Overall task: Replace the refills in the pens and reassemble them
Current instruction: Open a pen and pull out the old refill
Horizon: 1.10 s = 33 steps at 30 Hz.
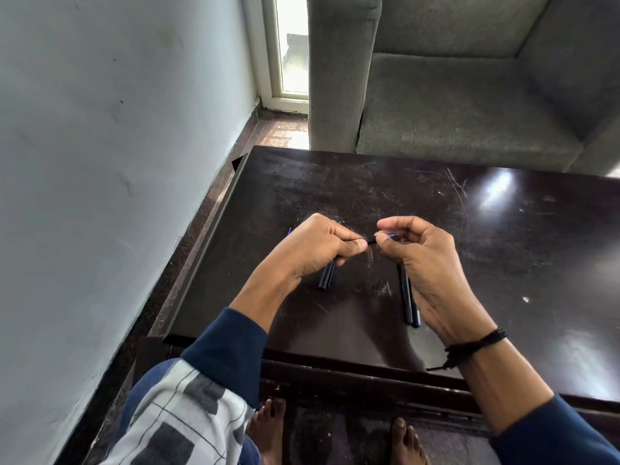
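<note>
My left hand (313, 248) is closed around a dark pen barrel (369, 242), most of it hidden in the fist. A blue end pokes out behind the fist at the left. My right hand (424, 260) pinches a thin blue refill (391, 235) at the barrel's open end. Both hands hover above the dark wooden table (335, 196). Short dark pen parts (326, 278) lie on the table under my left hand. Two long dark pens (410, 305) lie side by side under my right hand.
The table top is scratched and glossy. A grey sofa (453, 95) stands right behind its far edge. A white wall (100, 162) runs along the left, with a narrow strip of floor between wall and table. My bare feet (268, 427) rest under the near edge.
</note>
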### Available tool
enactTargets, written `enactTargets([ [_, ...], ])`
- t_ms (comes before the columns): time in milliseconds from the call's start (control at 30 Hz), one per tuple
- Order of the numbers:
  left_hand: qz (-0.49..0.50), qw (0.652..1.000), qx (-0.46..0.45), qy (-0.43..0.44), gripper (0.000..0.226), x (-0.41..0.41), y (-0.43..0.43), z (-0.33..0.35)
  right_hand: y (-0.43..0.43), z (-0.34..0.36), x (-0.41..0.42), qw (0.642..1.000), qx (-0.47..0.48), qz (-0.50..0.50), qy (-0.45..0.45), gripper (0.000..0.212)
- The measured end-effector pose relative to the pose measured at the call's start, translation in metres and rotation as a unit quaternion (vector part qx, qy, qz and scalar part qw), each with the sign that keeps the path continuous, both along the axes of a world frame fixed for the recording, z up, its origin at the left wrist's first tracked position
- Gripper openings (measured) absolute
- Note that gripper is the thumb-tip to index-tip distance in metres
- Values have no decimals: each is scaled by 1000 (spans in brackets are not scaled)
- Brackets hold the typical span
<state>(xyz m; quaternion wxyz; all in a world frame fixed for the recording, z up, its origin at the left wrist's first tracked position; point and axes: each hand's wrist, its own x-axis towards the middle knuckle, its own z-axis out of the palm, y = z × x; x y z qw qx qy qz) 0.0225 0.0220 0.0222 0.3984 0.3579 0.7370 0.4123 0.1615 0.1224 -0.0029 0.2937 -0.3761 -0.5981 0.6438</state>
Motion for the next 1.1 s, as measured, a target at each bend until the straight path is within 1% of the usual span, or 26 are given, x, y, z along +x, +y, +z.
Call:
enactTargets([
  [33,1,1000,0,1,22,-1,0,0,0,0,0,1000,-6,0,8,16],
  [133,-1,1000,-2,2,22,-1,-1,1,-2,2,-2,999,-42,-9,20,5],
  [167,-2,1000,-4,2,21,0,-1,2,-1,1,-1,999,-46,-15,18,5],
  [300,-8,1000,-2,4,19,2,-1,2,0,0,0,999,-29,-23,0,2],
  [433,-5,1000,3,3,18,0,-1,1,0,1,1,1000,-15,-5,9,13],
  [567,-6,1000,3,4,18,0,0,1,0,4,0,998,-51,-10,29,8],
  [700,-8,1000,2,4,18,1,0,1,0,2,-1,999,-37,-17,8,6],
  [833,-9,1000,5,6,17,-1,1,-1,1,1,0,1000,-15,-4,1,13],
  [900,-7,1000,7,7,16,-2,1,-2,1,1,0,1000,-21,-2,9,13],
  [1000,-9,1000,6,6,16,-2,1,-2,-1,3,-1,999,-48,-6,17,6],
  [1100,-12,1000,4,8,16,-2,2,-3,-2,2,-2,999,-44,-3,-4,5],
])
